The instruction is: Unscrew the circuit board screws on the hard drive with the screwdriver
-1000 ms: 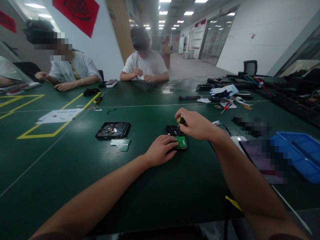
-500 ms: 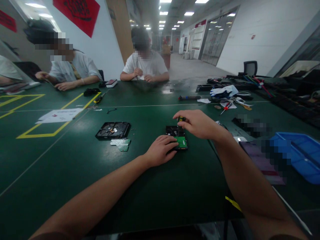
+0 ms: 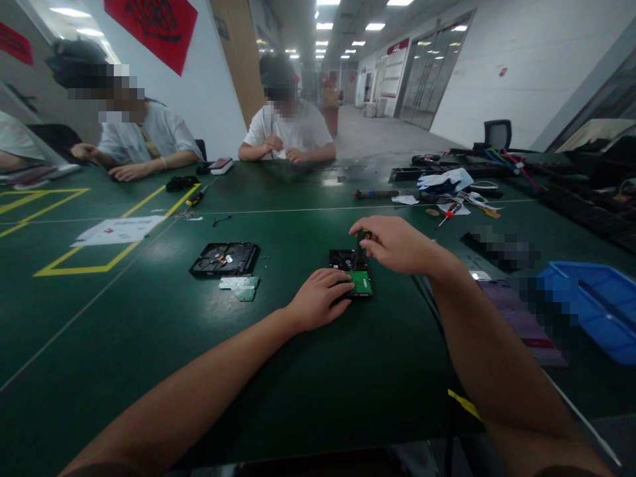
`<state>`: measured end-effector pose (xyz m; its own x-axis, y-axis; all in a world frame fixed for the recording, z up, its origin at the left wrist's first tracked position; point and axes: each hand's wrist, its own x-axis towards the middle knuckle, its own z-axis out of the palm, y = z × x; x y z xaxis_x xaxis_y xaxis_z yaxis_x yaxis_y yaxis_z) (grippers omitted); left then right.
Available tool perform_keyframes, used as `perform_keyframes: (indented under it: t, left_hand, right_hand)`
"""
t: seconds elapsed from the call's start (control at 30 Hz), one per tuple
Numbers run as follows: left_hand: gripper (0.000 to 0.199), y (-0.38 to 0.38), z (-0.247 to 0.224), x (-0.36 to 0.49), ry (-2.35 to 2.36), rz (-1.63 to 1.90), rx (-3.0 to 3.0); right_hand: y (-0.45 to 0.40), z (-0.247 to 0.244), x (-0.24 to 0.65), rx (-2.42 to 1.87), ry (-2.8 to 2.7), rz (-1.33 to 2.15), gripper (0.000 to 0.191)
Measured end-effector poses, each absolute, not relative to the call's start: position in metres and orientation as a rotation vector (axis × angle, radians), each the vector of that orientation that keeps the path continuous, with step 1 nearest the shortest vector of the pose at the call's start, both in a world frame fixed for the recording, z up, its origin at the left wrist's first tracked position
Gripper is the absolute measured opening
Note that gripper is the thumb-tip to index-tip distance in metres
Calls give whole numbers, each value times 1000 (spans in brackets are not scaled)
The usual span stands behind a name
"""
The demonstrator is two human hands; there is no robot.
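Observation:
A hard drive (image 3: 342, 258) with a green circuit board (image 3: 362, 283) on its upper face lies on the table. Across its left side rests my left hand (image 3: 322, 298), thumb at the near edge and fingers over the board, gripping the drive against the table. My right hand (image 3: 392, 244) pinches the dark and yellow handle of a screwdriver (image 3: 365, 236) above the drive. The screwdriver's shaft points down at the drive; its tip is too small to make out. Further left lie a second hard drive (image 3: 224, 258) and a loose circuit board (image 3: 240, 287).
Tiny screws (image 3: 265, 258) lie beside the second drive. A blue tray (image 3: 596, 305), a red screwdriver (image 3: 451, 212) and white gloves (image 3: 446, 180) are on the right. Papers (image 3: 116, 230) lie left. Two people (image 3: 288, 129) sit across the table, and another is partly visible.
My right hand has shifted slightly right, and the screwdriver handle leans a bit more that way. My left hand and the hard drive stay where they were.

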<state>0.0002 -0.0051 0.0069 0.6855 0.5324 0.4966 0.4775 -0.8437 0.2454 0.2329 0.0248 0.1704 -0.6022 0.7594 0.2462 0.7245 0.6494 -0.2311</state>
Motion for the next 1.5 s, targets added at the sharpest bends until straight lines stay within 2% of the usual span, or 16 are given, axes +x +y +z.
perform_keyframes:
  t: [0.23, 0.43, 0.57, 0.73, 0.97, 1.27, 1.5]
  left_hand:
    - [37, -3, 5, 0, 836, 872, 2793]
    - [36, -4, 7, 0, 827, 880, 2804]
    - [35, -5, 8, 0, 836, 879, 2803]
    - [35, -6, 9, 0, 844, 858, 2801]
    - [36, -6, 9, 0, 845, 854, 2789]
    - [37, -4, 6, 0, 854, 840, 2788]
    - [36, -5, 7, 0, 850, 842, 2794]
  right_hand:
    - [21, 173, 227, -1335, -2512, 27, 22]
    - [18, 176, 226, -1533, -2485, -104, 30]
    - [16, 177, 227, -1416, -2532, 5, 20]
    - [15, 176, 229, -1355, -2479, 113, 29]
    - [20, 175, 228, -1179, -2469, 109, 21]
    - [16, 180, 235, -1157, -2459, 220, 31]
    - [16, 182, 235, -1266, -2435, 67, 12]
